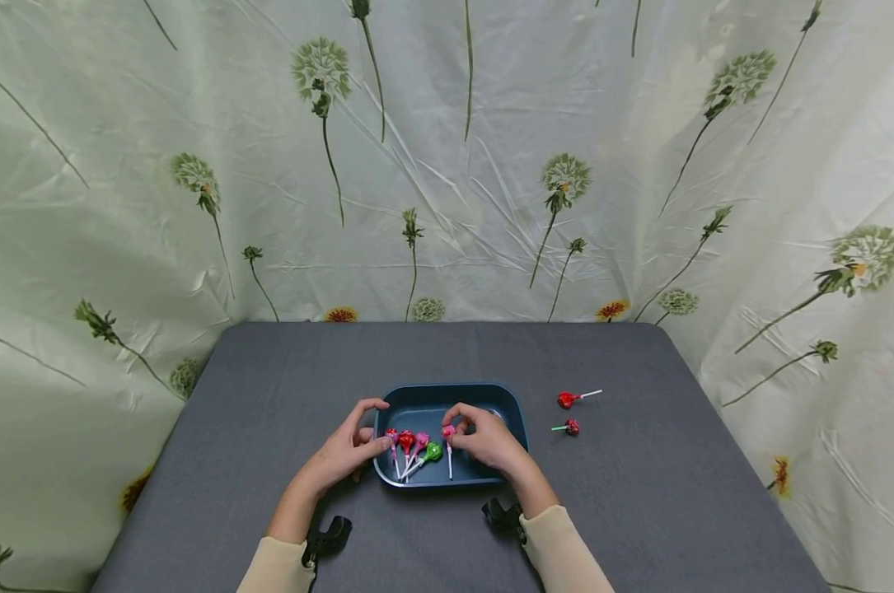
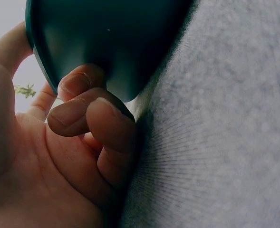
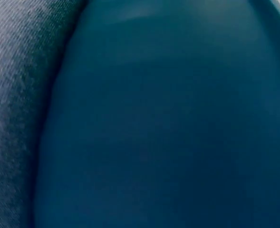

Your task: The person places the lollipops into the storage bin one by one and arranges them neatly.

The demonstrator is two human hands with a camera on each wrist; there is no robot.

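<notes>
A dark blue tray (image 1: 417, 410) lies on the table, and my left hand (image 1: 343, 449) holds it by its left end. In the left wrist view, several fingers (image 2: 113, 126) are curled against the outer wall of the tray (image 2: 130, 38). My right hand (image 1: 487, 441) reaches over the tray's right half and pinches a pink lollipop (image 1: 448, 431) by its head, white stick downward. Left of that lollipop, several lollipops lie side by side in the tray, among them a red one (image 1: 406, 441) and a green one (image 1: 433, 450). Only the tray wall (image 3: 154, 118) fills the right wrist view.
Right of the tray, a red lollipop (image 1: 568, 399) with a white stick lies on the grey tabletop (image 1: 306, 362). Nearer me is a dark red lollipop (image 1: 572, 427) with a green stick. A floral curtain (image 1: 454, 165) hangs behind the table and at both sides.
</notes>
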